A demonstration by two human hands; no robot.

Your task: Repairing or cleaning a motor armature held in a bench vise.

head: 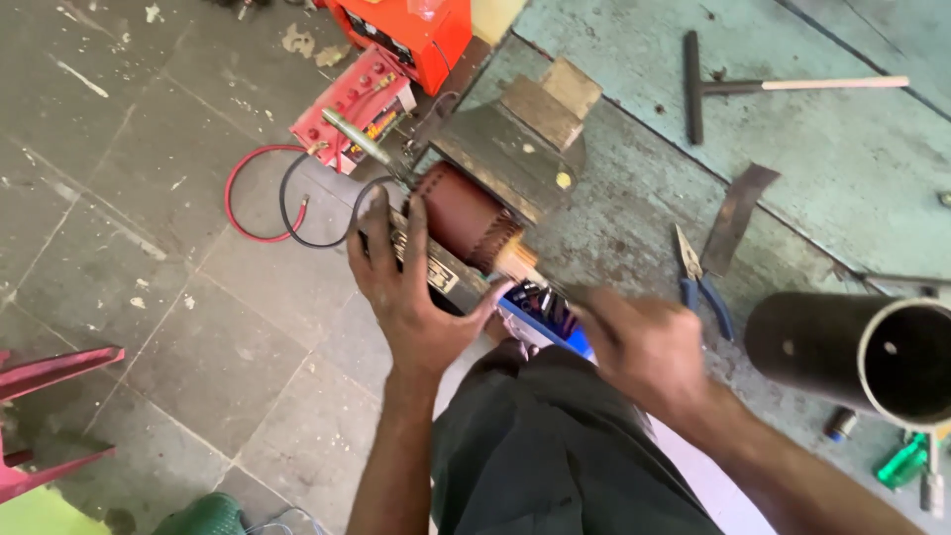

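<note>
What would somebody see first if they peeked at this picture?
Probably the reddish-brown motor armature in the middle, sitting on a dark metal block at the bench edge. The left hand presses against it, and the blurred right hand is just to its right. After that, the bright red battery with red and black cables on the floor, and the big dark pipe at the right edge.
</note>
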